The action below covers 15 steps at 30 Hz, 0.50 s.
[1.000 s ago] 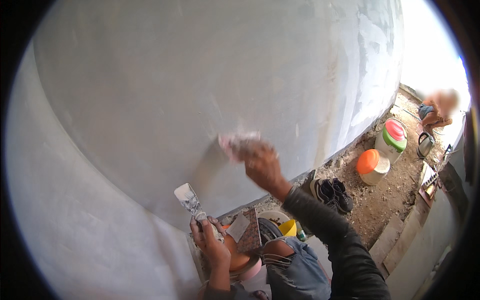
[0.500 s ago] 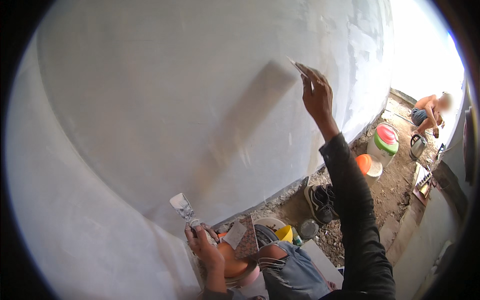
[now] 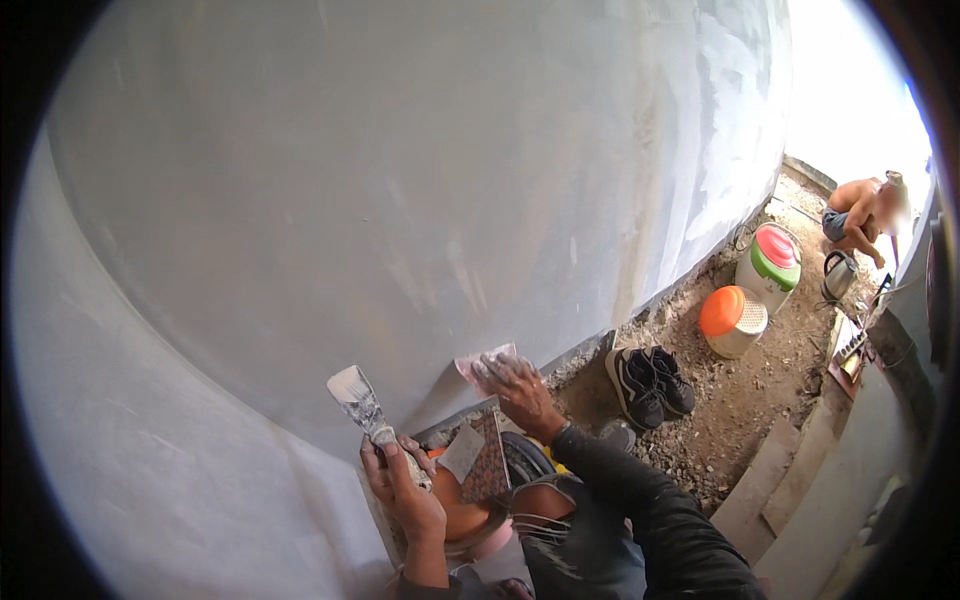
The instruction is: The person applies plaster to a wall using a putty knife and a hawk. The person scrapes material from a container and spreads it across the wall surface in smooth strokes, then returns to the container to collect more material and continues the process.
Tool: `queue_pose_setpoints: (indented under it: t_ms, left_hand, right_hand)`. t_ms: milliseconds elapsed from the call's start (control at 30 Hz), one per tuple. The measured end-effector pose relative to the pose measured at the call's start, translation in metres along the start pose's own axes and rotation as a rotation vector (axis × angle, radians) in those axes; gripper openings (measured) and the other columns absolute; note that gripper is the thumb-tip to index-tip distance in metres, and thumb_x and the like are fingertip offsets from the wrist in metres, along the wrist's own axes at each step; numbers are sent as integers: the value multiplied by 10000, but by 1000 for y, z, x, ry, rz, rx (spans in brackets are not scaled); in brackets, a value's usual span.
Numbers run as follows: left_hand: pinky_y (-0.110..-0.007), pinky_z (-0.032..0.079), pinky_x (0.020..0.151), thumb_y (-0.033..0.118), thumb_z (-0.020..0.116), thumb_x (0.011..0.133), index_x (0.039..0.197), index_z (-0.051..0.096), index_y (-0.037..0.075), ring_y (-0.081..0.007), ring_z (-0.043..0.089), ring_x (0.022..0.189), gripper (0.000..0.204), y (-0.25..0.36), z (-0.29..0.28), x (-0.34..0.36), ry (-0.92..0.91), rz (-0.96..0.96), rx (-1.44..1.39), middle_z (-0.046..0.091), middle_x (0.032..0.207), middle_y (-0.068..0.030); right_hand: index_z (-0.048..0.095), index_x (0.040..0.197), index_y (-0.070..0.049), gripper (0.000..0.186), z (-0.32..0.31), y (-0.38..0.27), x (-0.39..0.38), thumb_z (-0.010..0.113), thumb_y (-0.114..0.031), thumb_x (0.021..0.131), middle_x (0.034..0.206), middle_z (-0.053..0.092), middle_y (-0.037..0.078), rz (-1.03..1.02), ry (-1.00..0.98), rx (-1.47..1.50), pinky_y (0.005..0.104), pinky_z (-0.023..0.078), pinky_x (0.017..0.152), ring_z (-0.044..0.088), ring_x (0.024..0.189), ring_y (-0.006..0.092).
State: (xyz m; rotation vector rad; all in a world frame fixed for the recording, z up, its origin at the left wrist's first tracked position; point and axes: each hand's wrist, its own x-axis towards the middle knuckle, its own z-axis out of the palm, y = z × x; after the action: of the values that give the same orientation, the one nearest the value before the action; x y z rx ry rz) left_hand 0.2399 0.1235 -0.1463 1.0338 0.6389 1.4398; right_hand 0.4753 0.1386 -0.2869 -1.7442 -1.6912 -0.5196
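My left hand (image 3: 408, 485) grips a putty knife (image 3: 358, 400), its blade pointing up and coated in white paste. My right hand (image 3: 530, 400) holds a flat, pinkish, paste-smeared rectangular plate (image 3: 480, 370) at the lower part of the grey wall (image 3: 400, 200); whether it touches the wall I cannot tell. Below my hands lie a speckled tile (image 3: 490, 465) with a pale scrap (image 3: 461, 450) on it, an orange container (image 3: 460, 515) and a dark round rim (image 3: 525, 462), partly hidden by my knee and right arm.
Black sneakers (image 3: 650, 390), an orange-lidded pail (image 3: 730, 315) and a red-and-green lidded bucket (image 3: 768, 260) line the wall on the dirt (image 3: 740, 410). A kettle (image 3: 838, 275) stands near a crouching person (image 3: 855, 210) at right. Boards (image 3: 770, 470) run along the right edge; another wall (image 3: 150, 400) rises at left.
My right hand moved up and right along the wall, then swept down to its lower part, still holding the plate. My left hand with the putty knife shifted slightly.
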Motion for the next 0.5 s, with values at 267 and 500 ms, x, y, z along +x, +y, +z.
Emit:
queue_pose_setpoints:
  t_ms: [267, 500]
  left_hand:
    - [-258, 408, 519, 250, 569, 1029, 1189, 499, 58, -120, 517, 637, 259, -12, -8, 8, 58, 59, 31, 565, 867, -41]
    - [-255, 411, 530, 228, 574, 1031, 1195, 516, 66, -124, 524, 648, 238, -17, -20, 14, 79, 58, -18, 568, 876, -41]
  right_hand:
    - [625, 1388, -210, 602, -157, -21, 163, 587, 24, 835, 1253, 672, 73, -54, 485, -17, 423, 489, 896, 630, 1097, 266]
    - [677, 1247, -164, 411, -213, -57, 301, 626, -33, 861, 1212, 672, 30, -338, 664, -168, 429, 491, 915, 612, 1089, 266]
